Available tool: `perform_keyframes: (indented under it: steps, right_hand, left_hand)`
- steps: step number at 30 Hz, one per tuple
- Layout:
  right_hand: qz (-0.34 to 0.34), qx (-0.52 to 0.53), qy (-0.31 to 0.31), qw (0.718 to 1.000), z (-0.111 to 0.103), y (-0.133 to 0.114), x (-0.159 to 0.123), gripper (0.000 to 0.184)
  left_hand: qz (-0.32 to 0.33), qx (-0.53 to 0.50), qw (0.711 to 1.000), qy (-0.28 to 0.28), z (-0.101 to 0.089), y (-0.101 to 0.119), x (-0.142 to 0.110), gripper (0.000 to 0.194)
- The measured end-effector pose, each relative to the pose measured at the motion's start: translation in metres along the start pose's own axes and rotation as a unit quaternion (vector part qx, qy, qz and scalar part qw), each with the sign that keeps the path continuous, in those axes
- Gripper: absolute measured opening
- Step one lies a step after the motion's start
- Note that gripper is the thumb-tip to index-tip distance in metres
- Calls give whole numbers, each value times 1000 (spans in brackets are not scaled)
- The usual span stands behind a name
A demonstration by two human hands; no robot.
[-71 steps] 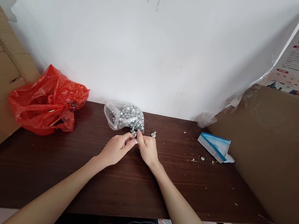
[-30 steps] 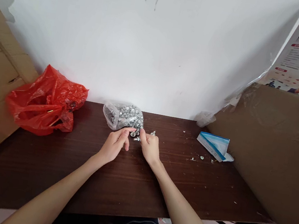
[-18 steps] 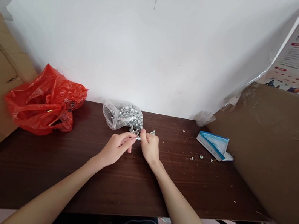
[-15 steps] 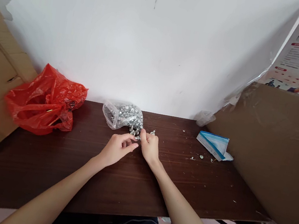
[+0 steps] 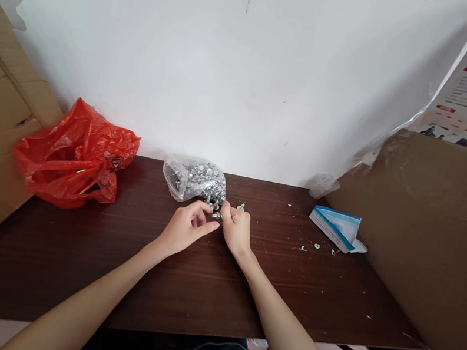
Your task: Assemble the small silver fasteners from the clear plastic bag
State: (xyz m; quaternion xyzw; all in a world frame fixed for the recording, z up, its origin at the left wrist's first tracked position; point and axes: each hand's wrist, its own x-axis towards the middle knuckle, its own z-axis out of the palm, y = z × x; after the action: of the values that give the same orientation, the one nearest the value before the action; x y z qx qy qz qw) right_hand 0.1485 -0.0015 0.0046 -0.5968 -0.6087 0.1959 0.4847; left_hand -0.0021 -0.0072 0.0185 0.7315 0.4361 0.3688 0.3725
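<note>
Silver bolt [image 5: 216, 215] pinched in the right hand [image 5: 237, 229]; left hand [image 5: 182, 228] just beside, grip parted

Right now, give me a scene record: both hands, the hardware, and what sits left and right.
right hand: grips a metal bolt
left hand: part open; contact with bolt unclear
clear bag: holds metal hardware, beyond the hands
loose bolts: one beyond right hand, others between bag and hands
red bag: on the table, left side
blue-and-white packet: table, right side

Underside of right grip [image 5: 237, 227] hidden
</note>
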Motion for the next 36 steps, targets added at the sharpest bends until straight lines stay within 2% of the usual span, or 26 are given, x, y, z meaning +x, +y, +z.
perform_keyframes:
  steps: [4,7,11,15,19,20,24,28,29,30,33,34,35,36]
  right_hand:
    - [0,0,-1,1000,0,0,0,51]
    - [1,0,-3,1000,0,1,0,51]
    - [3,-4,3,1000,0,3,0,52]
    - [1,-9,7,1000,0,4,0,52]
    - [3,-12,14,1000,0,4,0,53]
    - [3,-11,16,1000,0,4,0,52]
    - [3,-5,17,1000,0,3,0,51]
    - [6,-5,15,1000,-1,2,0,52]
    - [7,-6,15,1000,-1,3,0,52]
    - [8,-6,15,1000,0,3,0,53]
    - [7,-10,17,1000,0,4,1,53]
    - [6,-11,18,1000,0,4,1,53]
    - [4,-11,19,1000,0,4,2,53]
    - [4,-11,20,1000,1,4,2,53]
  left_hand:
    - [-13,-18,1000,-15,-1,-1,0,34]
    - [-10,-52,999,-3,-1,0,0,32]
    - [-33,-50,996,-59,1,1,-2,41]
    - [-53,-89,994,-38,0,4,-3,46]
    - [-64,-98,990,-77,-1,4,-3,51]
    - [-67,-90,991,-75,-1,4,-3,53]
    - [-59,-106,992,-37,-1,7,-4,43]
    - [-68,-99,986,-116,0,9,-5,49]
    - [-71,-93,986,-117,1,9,-5,51]
    - [-73,-92,988,-98,1,9,-5,50]
    - [-69,-123,990,16,-1,9,-3,36]
    - [-66,-140,987,38,-1,9,-3,35]
    - [-63,-155,985,40,-2,9,-3,37]
    - [-63,-162,985,15,-3,10,-3,40]
